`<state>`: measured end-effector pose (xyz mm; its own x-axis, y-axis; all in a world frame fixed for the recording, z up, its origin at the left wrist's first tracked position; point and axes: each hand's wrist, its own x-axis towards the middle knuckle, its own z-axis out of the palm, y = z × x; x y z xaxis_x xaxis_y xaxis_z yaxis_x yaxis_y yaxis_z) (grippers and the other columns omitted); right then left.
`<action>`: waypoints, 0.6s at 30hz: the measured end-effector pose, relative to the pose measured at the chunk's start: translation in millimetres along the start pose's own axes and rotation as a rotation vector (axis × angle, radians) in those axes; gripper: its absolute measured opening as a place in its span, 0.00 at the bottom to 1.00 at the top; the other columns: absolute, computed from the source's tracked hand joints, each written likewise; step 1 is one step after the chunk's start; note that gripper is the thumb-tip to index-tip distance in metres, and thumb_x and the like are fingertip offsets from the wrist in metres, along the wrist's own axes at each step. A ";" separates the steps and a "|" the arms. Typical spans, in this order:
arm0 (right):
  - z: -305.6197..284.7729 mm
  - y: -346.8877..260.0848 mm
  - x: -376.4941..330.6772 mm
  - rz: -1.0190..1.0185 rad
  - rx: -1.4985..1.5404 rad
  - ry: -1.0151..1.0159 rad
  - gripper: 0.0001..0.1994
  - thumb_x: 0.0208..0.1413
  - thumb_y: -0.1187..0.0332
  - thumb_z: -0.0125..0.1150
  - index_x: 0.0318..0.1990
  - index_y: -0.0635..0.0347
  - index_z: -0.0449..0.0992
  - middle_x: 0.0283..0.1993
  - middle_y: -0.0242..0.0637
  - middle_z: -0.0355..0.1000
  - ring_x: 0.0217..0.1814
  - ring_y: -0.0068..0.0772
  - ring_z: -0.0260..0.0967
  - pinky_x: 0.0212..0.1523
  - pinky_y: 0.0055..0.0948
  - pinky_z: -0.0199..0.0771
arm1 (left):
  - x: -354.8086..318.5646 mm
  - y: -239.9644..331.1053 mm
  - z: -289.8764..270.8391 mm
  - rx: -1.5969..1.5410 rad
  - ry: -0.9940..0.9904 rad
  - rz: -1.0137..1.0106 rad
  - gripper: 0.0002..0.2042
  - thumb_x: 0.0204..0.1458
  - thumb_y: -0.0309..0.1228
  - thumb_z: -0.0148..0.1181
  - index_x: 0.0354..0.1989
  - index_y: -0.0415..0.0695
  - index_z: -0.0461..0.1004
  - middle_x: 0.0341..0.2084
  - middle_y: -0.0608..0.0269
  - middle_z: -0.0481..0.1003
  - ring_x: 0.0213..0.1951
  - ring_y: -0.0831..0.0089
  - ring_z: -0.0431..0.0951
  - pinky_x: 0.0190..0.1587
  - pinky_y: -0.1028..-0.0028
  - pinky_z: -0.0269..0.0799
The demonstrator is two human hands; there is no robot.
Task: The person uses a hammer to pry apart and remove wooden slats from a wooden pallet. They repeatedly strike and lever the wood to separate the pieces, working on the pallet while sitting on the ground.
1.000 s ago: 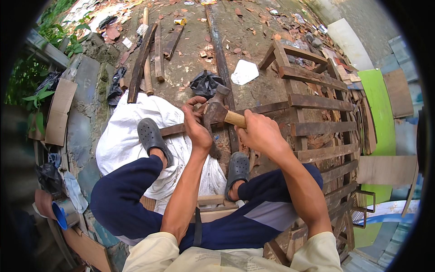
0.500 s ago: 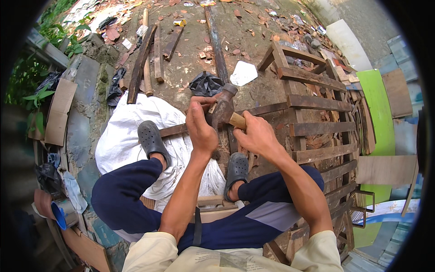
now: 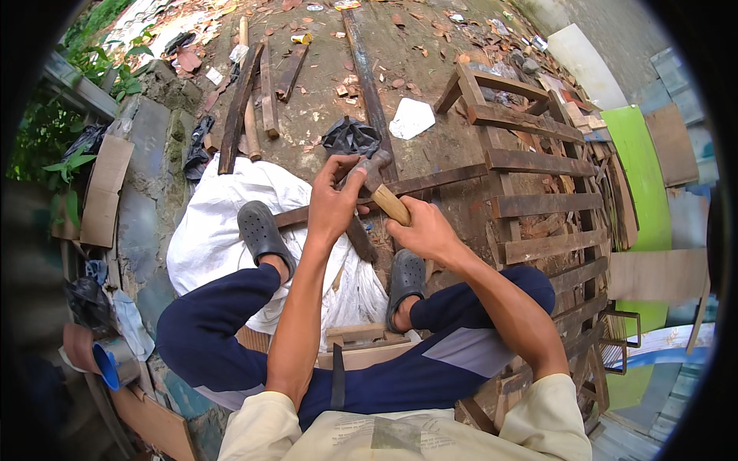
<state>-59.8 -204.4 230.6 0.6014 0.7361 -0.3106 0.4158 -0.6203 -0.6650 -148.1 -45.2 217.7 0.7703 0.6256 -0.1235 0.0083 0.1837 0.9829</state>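
Note:
My right hand (image 3: pixel 425 228) is closed round the pale wooden handle of a hammer (image 3: pixel 393 205). The hammer's rusty metal head points away from me, up beside my left hand (image 3: pixel 332 201). The left fingers are curled, with thumb and forefinger together against the hammer head; whatever they pinch is hidden. Beneath both hands a dark wooden strip (image 3: pixel 446 180) runs crosswise from the white sack (image 3: pixel 206 223) to the slatted frame. A short dark piece of wood (image 3: pixel 360 240) slants below the left hand, between my clogged feet.
On the right lies a slatted wooden frame (image 3: pixel 546 161). Several loose wooden strips (image 3: pixel 241 107) rest at the far left, and a long dark plank (image 3: pixel 363 69) stretches away ahead. A black plastic bag (image 3: pixel 350 138) and a white scrap (image 3: pixel 412 121) lie beyond the hammer. A stone wall (image 3: pixel 142 165) borders the left.
The hammer has turned so its handle shows more and its head lies further up. My left hand has shifted slightly left and curled its fingers. The right hand has moved slightly lower.

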 end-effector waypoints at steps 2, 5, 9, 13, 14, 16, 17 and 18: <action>1.5 16.3 -8.4 -0.045 0.017 -0.101 0.24 0.50 0.61 0.63 0.52 0.67 0.71 0.40 0.55 0.75 0.30 0.48 0.76 0.36 0.41 0.74 | 3.4 -17.1 -5.0 -0.017 -0.046 -0.217 0.13 0.56 0.28 0.55 0.47 0.33 0.73 0.35 0.57 0.76 0.37 0.73 0.78 0.26 0.76 0.82; -14.4 19.3 -24.6 0.108 0.137 -0.376 0.31 0.50 0.65 0.64 0.62 0.65 0.65 0.47 0.52 0.75 0.34 0.38 0.77 0.38 0.36 0.76 | 5.8 -80.4 -16.3 -0.243 -0.033 -0.539 0.13 0.53 0.25 0.55 0.45 0.31 0.72 0.35 0.52 0.75 0.33 0.69 0.79 0.27 0.77 0.84; -14.9 53.6 -32.0 0.157 0.434 -0.313 0.35 0.50 0.67 0.69 0.66 0.66 0.63 0.49 0.48 0.74 0.44 0.28 0.75 0.46 0.27 0.75 | -1.3 -160.5 -15.2 -0.587 -0.030 -0.868 0.13 0.53 0.27 0.54 0.42 0.30 0.70 0.39 0.43 0.75 0.27 0.57 0.82 0.23 0.83 0.82; 3.1 79.4 -15.3 -0.204 0.431 0.088 0.20 0.55 0.60 0.68 0.47 0.68 0.77 0.45 0.42 0.74 0.45 0.33 0.74 0.49 0.30 0.73 | 4.7 -173.2 8.4 -0.699 -0.058 -1.021 0.15 0.52 0.29 0.54 0.42 0.27 0.69 0.40 0.41 0.74 0.30 0.54 0.83 0.24 0.82 0.82; 3.2 84.4 -2.9 -0.320 0.316 0.167 0.17 0.56 0.60 0.67 0.42 0.68 0.79 0.44 0.41 0.74 0.46 0.34 0.74 0.50 0.31 0.73 | 6.0 -175.2 14.1 -0.705 -0.062 -1.029 0.15 0.52 0.29 0.54 0.43 0.27 0.69 0.40 0.41 0.74 0.31 0.55 0.83 0.24 0.82 0.82; 22.2 80.0 20.3 -0.295 0.653 0.201 0.15 0.57 0.65 0.61 0.21 0.63 0.71 0.27 0.36 0.70 0.31 0.32 0.71 0.35 0.31 0.72 | 1.9 -176.2 20.4 -0.709 -0.058 -1.050 0.16 0.53 0.29 0.53 0.44 0.26 0.69 0.41 0.41 0.74 0.31 0.55 0.83 0.26 0.81 0.83; 25.8 79.7 32.9 -0.193 0.812 0.149 0.15 0.56 0.67 0.60 0.20 0.62 0.67 0.23 0.36 0.68 0.26 0.30 0.69 0.31 0.31 0.70 | 2.3 -194.7 19.2 -0.707 -0.128 -1.034 0.21 0.58 0.35 0.48 0.49 0.27 0.67 0.44 0.45 0.74 0.38 0.54 0.82 0.37 0.72 0.84; 28.9 82.1 47.6 -0.082 0.968 0.107 0.16 0.56 0.68 0.60 0.18 0.60 0.64 0.19 0.35 0.65 0.22 0.29 0.67 0.27 0.31 0.68 | 6.2 -194.3 19.9 -0.669 -0.174 -1.033 0.23 0.59 0.39 0.45 0.52 0.28 0.66 0.46 0.46 0.74 0.41 0.54 0.81 0.40 0.69 0.81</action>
<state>-16.7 -212.5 141.6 0.6744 0.7089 -0.2066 -0.2520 -0.0420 -0.9668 -132.2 -92.1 28.7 0.6714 -0.1413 -0.7275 0.3734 0.9124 0.1674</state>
